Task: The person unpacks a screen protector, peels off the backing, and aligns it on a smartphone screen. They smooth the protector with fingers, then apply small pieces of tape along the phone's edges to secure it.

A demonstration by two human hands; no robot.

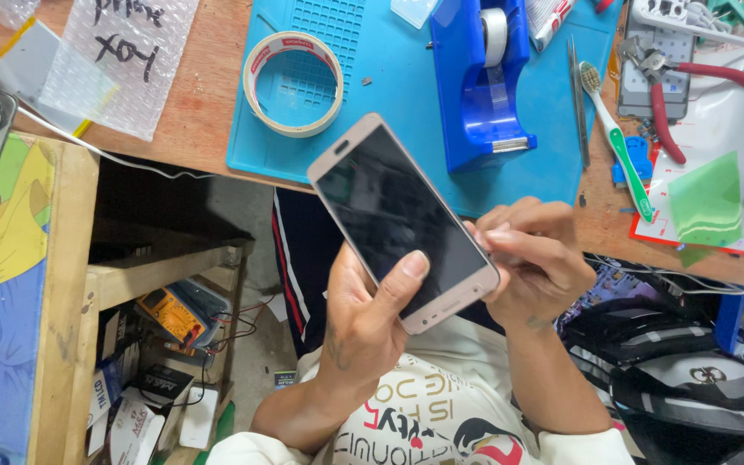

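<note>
1. Phone (402,222), pinkish-gold w/ dark screen, held in the air over the person's lap, just off the front edge of the blue mat (389,77); tilted, top corner overlaps the mat edge in view.
2. Left hand (370,323) wraps the phone from below, thumb pressed on the lower screen, fingers behind the back, hidden.
3. Right hand (531,258) at the phone's right long edge, fingertips bunched and pressed to the rim; can't tell if they pinch anything small.
4. Free room: gap left of the hands down to the floor and wooden shelf (161,275). Right side is tight, dark bag (673,362) close to the forearm.
5. On the mat: tape roll (294,83), blue tape dispenser (480,77), tweezers (577,99) and green toothbrush (620,142) near the mat's right edge, well apart from the phone.
6. Red-handled pliers (691,90) partly cut off at right; bubble-wrap bag (122,60) cut off at top.
</note>
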